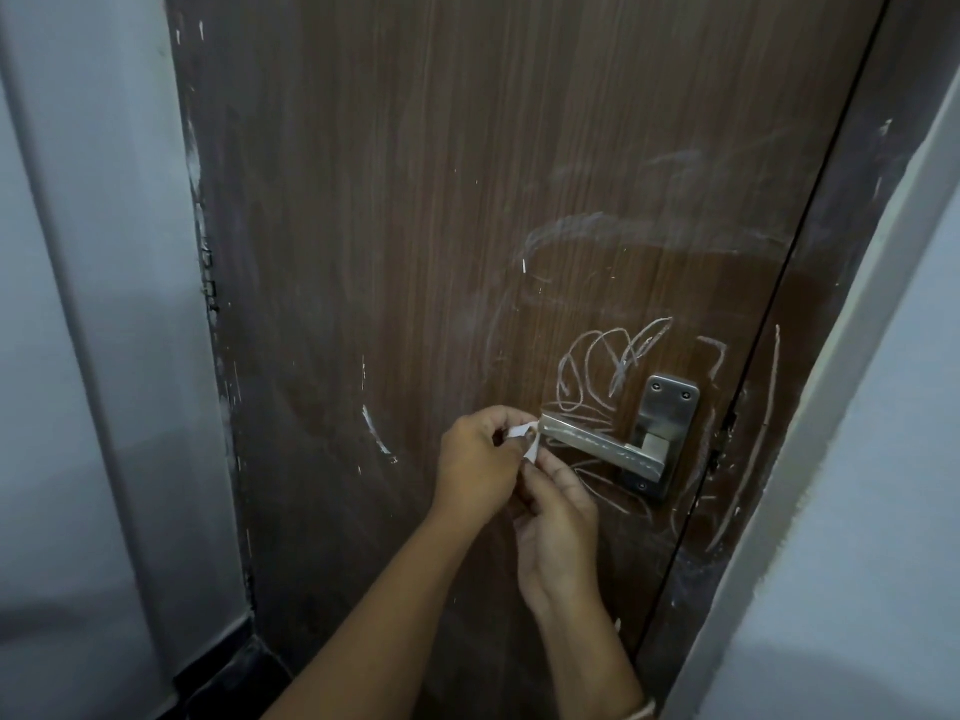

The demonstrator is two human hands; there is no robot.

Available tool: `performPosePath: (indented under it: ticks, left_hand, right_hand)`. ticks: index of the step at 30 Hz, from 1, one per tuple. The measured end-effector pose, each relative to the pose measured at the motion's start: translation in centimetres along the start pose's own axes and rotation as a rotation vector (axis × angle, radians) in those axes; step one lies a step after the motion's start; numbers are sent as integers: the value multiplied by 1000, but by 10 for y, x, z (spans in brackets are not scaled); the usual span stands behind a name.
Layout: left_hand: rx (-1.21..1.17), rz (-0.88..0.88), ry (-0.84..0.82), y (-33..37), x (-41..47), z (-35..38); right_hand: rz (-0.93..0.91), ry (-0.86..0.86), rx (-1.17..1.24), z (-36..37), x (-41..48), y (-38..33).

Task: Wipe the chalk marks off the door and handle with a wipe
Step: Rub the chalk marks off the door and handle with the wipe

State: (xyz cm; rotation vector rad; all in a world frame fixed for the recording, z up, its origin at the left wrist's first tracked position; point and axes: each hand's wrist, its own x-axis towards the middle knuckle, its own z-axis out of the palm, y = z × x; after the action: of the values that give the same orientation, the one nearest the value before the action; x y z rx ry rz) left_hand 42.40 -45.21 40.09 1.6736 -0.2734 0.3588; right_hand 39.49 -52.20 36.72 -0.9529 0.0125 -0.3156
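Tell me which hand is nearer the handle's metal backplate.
Right. The right hand sits below and left of the backplate, under the lever; the left hand is farther left, past the lever's free end. Both pinch the wipe.

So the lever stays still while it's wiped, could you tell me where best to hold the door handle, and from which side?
Probably its free left end, from below: the door handle is a flat bar jutting left from its plate, and chalk lies along its top face, which a grip from underneath would leave uncovered.
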Motion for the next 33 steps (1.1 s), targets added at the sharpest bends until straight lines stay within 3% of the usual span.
performPosePath:
  ticks: [5,13,16,22,27,33]
  left_hand:
    - [7,114,54,4,-6,-11]
    - [-133,288,29,39,-3,-13]
    - [-157,306,-53,44,0,-14]
    - [114,149,-111,13,5,-13]
    - [189,109,-162,-2,3,0]
    - [118,59,-175,1,3,1]
  right_hand:
    - [-31,-128,-130,11,-12,-7]
    - [-379,-39,-547,26,4,-65]
    - [-364,-86,-639,22,16,-93]
    - [-548,-198,-1446,9,42,-127]
    - [-543,-384,-1674,17,52,-121]
    - [-569,-554,-1816,20,56,-123]
